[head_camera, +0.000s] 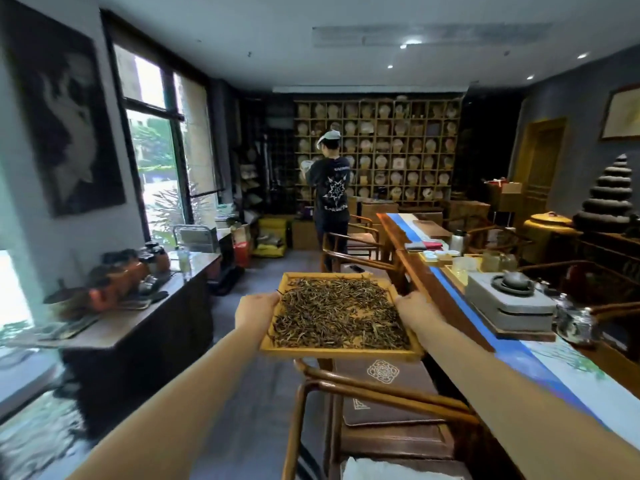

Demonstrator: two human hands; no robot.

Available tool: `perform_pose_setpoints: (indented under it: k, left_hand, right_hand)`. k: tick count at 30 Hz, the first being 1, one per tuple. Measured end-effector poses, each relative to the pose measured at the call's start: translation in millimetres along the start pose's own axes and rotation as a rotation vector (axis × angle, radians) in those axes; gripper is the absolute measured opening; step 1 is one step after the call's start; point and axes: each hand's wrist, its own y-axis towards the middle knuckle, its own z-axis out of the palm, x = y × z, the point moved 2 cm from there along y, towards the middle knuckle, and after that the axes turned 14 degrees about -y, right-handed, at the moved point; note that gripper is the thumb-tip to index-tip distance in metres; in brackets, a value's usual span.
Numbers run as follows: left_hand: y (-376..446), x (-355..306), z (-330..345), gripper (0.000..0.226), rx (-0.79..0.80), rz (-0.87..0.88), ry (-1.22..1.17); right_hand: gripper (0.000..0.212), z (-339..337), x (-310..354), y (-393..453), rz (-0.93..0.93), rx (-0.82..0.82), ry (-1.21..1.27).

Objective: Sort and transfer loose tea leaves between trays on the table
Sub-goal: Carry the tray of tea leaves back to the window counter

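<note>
Both hands grip a tray (337, 352) of tea leaves (337, 313) in the air: left hand (256, 311) clamped on its left rim, right hand (415, 308) on its right. The tray hangs above a chair (363, 393), beside the table (450, 306).

you won't find any words, numbers or brand names that can be read anywhere here. the back of the dark shirt (333, 188) on the person at the far shelves carries a white star-like graphic with lines of lettering above and below it, but they are too small and blurred to make out. the brown chair cushion (381, 393) below your hands bears only a pale ornamental emblem and a corner motif, not text.
</note>
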Motion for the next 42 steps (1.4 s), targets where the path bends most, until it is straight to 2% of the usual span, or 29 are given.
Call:
perform_pose_setpoints:
  k: [3,6,10,16,21,27,42]
  left_hand:
    - [41,5,-70,0.035,-0.044,0.010,0.001]
    - [71,6,-137,0.017,-0.101,0.004,0.041]
    - [102,12,-210,0.032,-0.219,-0.025,0.000]
    - [144,24,-286,0.021,-0.323,-0.045,0.004]
    - [198,37,-326,0.029,-0.379,-0.049,0.000]
    - [283,39,-352,0.022,-0.375,-0.045,-0.040]
    - [529,41,-395,0.026,-0.420,-0.031,-0.128]
  right_hand:
    - [0.032,62,61,-7,-0.037,0.068,0.041]
    - [0.027,124,115,-4,-0.072,0.091,0.060]
    - [0.039,193,173,-9,-0.114,0.135,0.074]
    - [0.044,274,244,-1,-0.186,0.191,0.033]
    - [0.039,325,291,22,-0.203,0.223,-0.015]
    - [0.038,378,354,73,-0.258,0.232,0.011]
    - [0.034,491,514,228,-0.287,0.235,-0.001]
